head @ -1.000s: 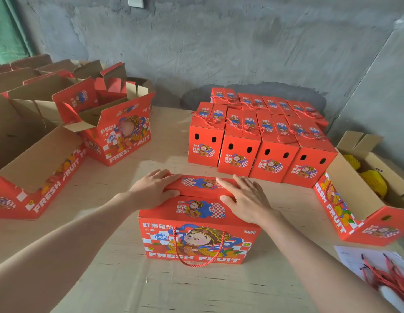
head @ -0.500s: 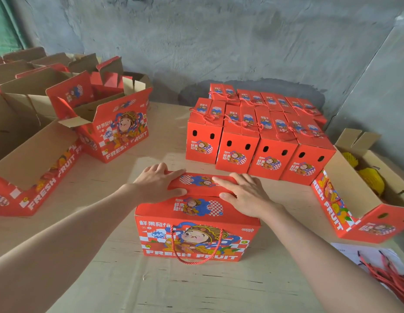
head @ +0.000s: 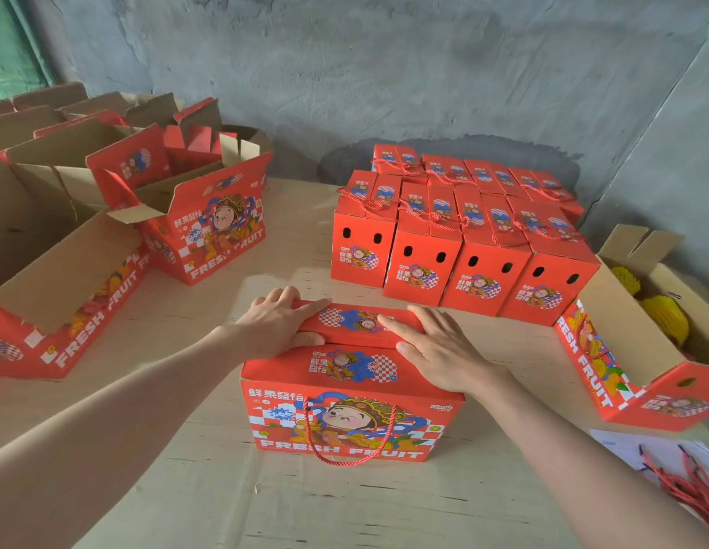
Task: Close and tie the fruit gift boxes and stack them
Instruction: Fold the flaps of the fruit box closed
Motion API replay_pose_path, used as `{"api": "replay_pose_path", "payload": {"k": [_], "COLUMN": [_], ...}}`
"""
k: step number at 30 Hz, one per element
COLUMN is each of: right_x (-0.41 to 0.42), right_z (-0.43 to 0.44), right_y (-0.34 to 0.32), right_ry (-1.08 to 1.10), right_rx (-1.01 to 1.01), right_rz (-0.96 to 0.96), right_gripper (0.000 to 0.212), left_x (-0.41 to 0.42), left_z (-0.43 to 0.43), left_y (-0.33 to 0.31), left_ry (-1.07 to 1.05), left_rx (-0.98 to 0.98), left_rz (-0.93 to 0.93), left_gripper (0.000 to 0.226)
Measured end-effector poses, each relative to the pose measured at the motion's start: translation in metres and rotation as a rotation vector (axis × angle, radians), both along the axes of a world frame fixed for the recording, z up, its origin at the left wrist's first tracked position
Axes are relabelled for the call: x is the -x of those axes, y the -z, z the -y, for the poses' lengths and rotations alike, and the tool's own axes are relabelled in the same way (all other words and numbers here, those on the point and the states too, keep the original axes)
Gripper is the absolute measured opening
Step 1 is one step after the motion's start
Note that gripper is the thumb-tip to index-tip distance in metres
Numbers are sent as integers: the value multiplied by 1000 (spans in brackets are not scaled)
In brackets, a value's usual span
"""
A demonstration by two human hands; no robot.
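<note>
A red fruit gift box (head: 351, 420) stands on the table in front of me, its two top flaps folded down. My left hand (head: 279, 324) presses the left end of the far flap with straight fingers, thumb along its near edge. My right hand (head: 438, 348) lies flat across both flaps on the right. A red rope handle (head: 347, 455) hangs loose down the box's front face. Several closed, rope-tied boxes (head: 460, 251) stand in rows at the back right.
Open boxes stand at left: one near (head: 67, 318), one further back (head: 202, 223), with more cardboard behind. An open box with yellow netted fruit (head: 654, 338) is at right. Red ropes (head: 685, 481) lie on white paper at lower right. A grey wall is behind.
Both hands stay on the box top. The far flap has been pushed down closer to level, and the view has shifted slightly.
</note>
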State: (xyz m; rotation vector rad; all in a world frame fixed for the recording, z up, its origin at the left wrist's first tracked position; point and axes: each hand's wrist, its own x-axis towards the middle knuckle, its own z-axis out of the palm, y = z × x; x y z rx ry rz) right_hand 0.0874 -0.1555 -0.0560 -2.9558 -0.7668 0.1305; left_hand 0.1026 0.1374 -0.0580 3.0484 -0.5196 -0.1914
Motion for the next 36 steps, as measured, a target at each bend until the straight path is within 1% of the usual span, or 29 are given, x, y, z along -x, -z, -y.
{"api": "replay_pose_path", "payload": {"k": [3, 6, 8, 10, 11, 12, 14, 15, 18, 19, 23, 24, 25, 28, 29, 30, 31, 34, 36], "right_x": [0, -3, -6, -8, -9, -10, -9, -9, -8, -7, -7, -7, -6, -6, -6, -6, -6, -6, -5], "right_z": [0, 2, 4, 6, 6, 6, 6, 6, 5, 5, 4, 4, 4, 4, 4, 4, 4, 4, 4], "right_y": [0, 1, 1, 3, 3, 4, 5, 5, 4, 4, 3, 3, 4, 5, 6, 6, 7, 8, 9], "right_ry": [-10, -15, -25, -40, -46, -48, -41, -39, -33, -33, -23, -20, -18, -11, -10, -10, -10, -8, -9], "right_rx": [2, 13, 17, 17, 11, -3, -31, -38, -46, -45, -57, -66, -74, -90, -92, -92, -91, -94, -87], "right_rz": [-5, -58, -91, -111, -115, -115, -108, -102, -101, -102, -105, -103, -98, -85, -75, -64, -55, -36, -19], "right_gripper": [47, 47, 46, 45, 44, 43, 42, 42, 42, 42, 43, 42, 42, 42, 43, 43, 43, 44, 44], "left_x": [1, 1, 4, 5, 5, 4, 2, 2, 8, 12, 21, 23, 26, 36, 40, 42, 45, 46, 45], "left_z": [1, -6, -8, -4, -1, 0, -5, -10, -22, -23, -23, -23, -22, -16, -15, -17, -19, -28, -31], "left_y": [2, 0, 0, 2, 1, -1, -7, -8, 0, 3, 12, 13, 15, 28, 32, 35, 36, 30, 25], "left_ry": [-32, -55, -66, -71, -82, -118, -226, -270, -462, -518, -615, -639, -670, -762, -760, -748, -734, -670, -624], "left_rx": [51, 189, 222, 175, 179, 268, 605, 762, 960, 1043, 1438, 1505, 1540, 1629, 1656, 1657, 1637, 1548, 1421], "left_rz": [-36, -81, -91, -64, -54, -81, -230, -289, -347, -382, -555, -547, -486, -201, -145, -111, -94, -71, -38], "left_gripper": [86, 91, 91, 83, 73, 61, 45, 45, 66, 70, 60, 57, 52, 22, 21, 25, 26, 23, 18]}}
